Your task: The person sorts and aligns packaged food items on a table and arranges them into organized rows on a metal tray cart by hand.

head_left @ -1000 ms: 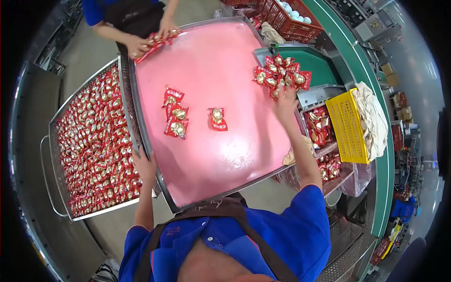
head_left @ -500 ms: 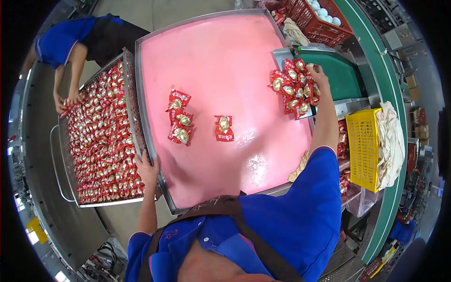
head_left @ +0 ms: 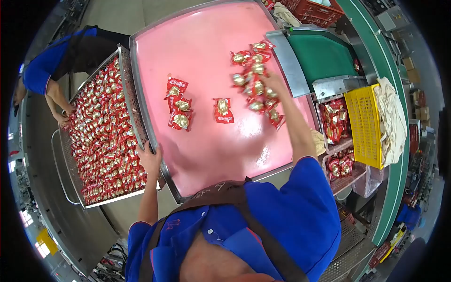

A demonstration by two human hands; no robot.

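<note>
My right hand is at the right edge of a loose cluster of red-and-gold wrapped packets on the pink tabletop. Its fingers are blurred and partly hidden among the packets. Three similar packets lie in a column further left, with a single packet between the two groups. My left hand rests at the near right corner of a perforated metal tray, fingers apart over the rim beside the table. Rows of the same packets fill that tray.
Beyond the tray, another person reaches to its far left side. To the right are a metal ledge, a green chute, a yellow basket with cloth, and bins of packets. A red crate stands at the back.
My right hand has moved left from the metal ledge, and the packet cluster has come off it onto the pink tabletop and spread out. My left hand stays at the tray's edge.
</note>
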